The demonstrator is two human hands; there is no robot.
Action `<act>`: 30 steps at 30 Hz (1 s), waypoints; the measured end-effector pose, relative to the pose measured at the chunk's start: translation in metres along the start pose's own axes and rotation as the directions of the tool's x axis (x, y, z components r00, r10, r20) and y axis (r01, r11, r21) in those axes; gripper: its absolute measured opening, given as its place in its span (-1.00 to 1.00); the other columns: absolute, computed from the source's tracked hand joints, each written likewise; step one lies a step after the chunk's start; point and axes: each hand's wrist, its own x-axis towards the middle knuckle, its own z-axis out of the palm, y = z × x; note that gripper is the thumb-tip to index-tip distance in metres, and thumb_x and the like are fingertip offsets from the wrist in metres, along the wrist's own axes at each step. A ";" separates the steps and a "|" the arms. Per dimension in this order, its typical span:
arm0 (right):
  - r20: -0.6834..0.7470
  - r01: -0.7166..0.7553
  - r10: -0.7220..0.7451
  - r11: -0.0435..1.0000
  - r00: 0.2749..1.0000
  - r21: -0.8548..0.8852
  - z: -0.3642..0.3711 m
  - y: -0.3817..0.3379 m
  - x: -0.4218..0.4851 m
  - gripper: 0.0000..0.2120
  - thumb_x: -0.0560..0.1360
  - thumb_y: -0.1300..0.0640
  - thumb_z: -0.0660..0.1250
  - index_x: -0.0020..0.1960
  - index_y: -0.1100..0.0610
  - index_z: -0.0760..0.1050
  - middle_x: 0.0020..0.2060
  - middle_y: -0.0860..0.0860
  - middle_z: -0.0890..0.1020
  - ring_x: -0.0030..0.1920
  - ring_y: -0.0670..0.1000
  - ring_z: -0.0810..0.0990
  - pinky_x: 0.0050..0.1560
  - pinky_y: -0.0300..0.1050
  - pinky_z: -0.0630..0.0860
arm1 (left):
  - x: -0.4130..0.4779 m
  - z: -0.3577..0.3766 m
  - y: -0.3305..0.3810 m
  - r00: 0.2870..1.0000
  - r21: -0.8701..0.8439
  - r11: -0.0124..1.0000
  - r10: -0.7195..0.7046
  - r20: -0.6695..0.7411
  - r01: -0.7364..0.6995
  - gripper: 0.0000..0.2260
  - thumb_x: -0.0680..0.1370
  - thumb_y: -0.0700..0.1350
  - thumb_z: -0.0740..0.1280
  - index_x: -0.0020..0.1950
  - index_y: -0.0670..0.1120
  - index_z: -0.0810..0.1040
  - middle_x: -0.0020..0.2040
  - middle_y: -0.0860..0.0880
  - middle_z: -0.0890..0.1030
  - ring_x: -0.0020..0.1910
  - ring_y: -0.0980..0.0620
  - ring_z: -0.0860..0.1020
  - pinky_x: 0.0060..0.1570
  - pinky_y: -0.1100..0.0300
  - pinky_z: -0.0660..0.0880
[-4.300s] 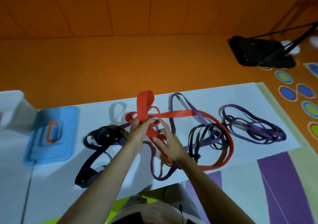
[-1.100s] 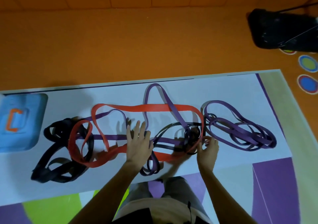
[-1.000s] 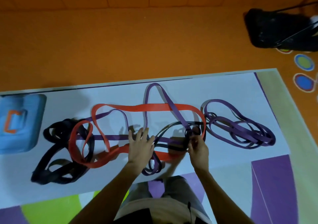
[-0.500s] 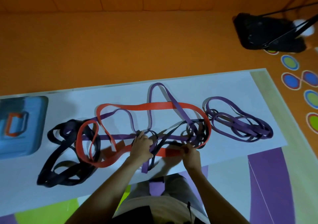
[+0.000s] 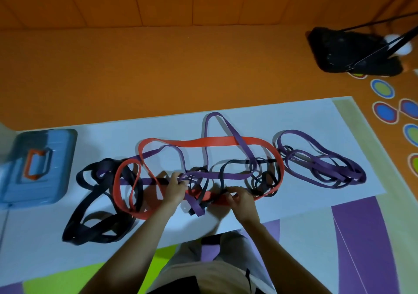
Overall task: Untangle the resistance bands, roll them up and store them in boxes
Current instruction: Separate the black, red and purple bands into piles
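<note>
Left hand (image 5: 175, 188): over the middle of the tangle, fingers (image 5: 181, 182) curled round a strand of the purple band (image 5: 227, 124).
Right hand (image 5: 241, 200): just right of the left, fingers curled, pinching the near run of the red band (image 5: 208, 141) where dark strands cross it.
Red band: a long loop lying flat across the middle of the surface (image 5: 316, 117), its left end twisted into a smaller loop over the black band (image 5: 90, 205).
Purple band: one tall loop rises toward the far edge and crosses over the red band; other strands run left into the black band and right through the thin black band (image 5: 260, 177).
Black band: wide, heaped in loops at the left, near the front edge.
Thin black band: small coils inside the right end of the red loop.
Purple bundle (image 5: 321, 165): several loops at the right, touching the red band's right end.
Box (image 5: 52, 180): blue, lid shut, orange handle (image 5: 36, 166) on top, at the left edge, near the black band but apart from it.
Floor (image 5: 158, 67): orange, with a black object (image 5: 352, 52) at the far right.
</note>
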 end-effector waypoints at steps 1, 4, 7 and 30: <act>0.045 -0.032 0.030 0.998 0.999 0.054 0.005 -0.007 0.002 -0.73 0.68 0.05 0.36 0.29 0.16 0.62 0.15 0.03 0.69 0.10 0.05 0.67 0.17 -0.06 0.60 | -0.002 0.002 -0.001 0.999 -0.063 0.997 -0.042 0.006 0.042 -0.77 0.72 -0.30 0.14 0.32 -0.09 0.44 0.28 -0.22 0.64 0.30 -0.25 0.60 0.12 -0.05 0.50; 0.226 -0.275 0.203 0.894 0.953 0.355 0.020 -0.032 0.009 -0.52 0.61 -0.08 0.44 0.39 0.20 0.47 0.22 0.07 0.65 0.21 0.12 0.66 0.30 0.07 0.60 | -0.007 0.006 -0.004 0.990 -0.255 0.958 -0.119 0.070 0.133 -0.74 0.72 -0.32 0.16 0.26 0.01 0.44 0.14 -0.12 0.72 0.20 -0.18 0.67 0.08 -0.05 0.53; 0.269 -0.359 0.263 0.831 0.927 0.424 0.036 -0.048 0.016 -0.46 0.52 -0.01 0.56 0.33 0.26 0.49 0.22 0.17 0.69 0.21 0.20 0.69 0.31 0.18 0.60 | -0.012 0.009 -0.007 0.974 -0.314 0.932 -0.129 0.186 0.183 -0.73 0.68 -0.26 0.30 0.34 -0.01 0.43 0.18 -0.13 0.72 0.11 -0.14 0.71 0.07 -0.04 0.61; -0.178 -0.031 0.249 0.656 0.952 0.754 -0.147 -0.033 0.039 -0.81 0.68 0.14 0.32 0.21 0.19 0.62 -0.01 0.14 0.78 -0.10 0.06 0.76 -0.13 -0.07 0.62 | -0.012 -0.026 0.011 0.934 0.184 0.971 0.078 0.348 -0.150 -0.52 0.59 0.27 0.41 -0.15 -0.16 0.75 -0.14 -0.14 0.77 0.00 -0.15 0.73 0.18 0.02 0.58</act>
